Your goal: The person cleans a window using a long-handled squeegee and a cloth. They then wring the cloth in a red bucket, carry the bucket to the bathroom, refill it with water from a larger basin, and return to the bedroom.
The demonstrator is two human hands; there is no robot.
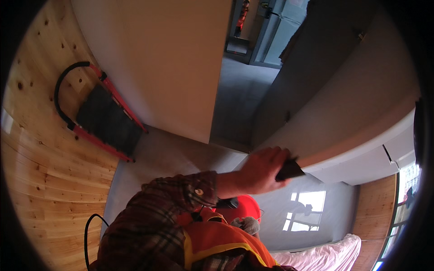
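Note:
My left hand (261,171) reaches across from the left in a plaid sleeve. Its fingers are curled around a small dark block-like object (291,170), whose exact kind I cannot make out. Hand and object are close to the lower edge of a pale door-like panel (339,125) on the right; whether they touch it is unclear. Below, a crumpled grey cloth (247,225) shows at the front of my orange vest, with a little of my right hand (256,234) under it. The vest hides most of that hand. Beneath my left forearm stands a red bucket (249,206), partly covered.
A red-framed folding step stool (108,118) leans against the knotty wooden wall (51,176). A black cable (86,237) loops at lower left. Another pale panel (162,67) borders a doorway onto grey floor (244,84). Pink bedding (325,252) lies at lower right.

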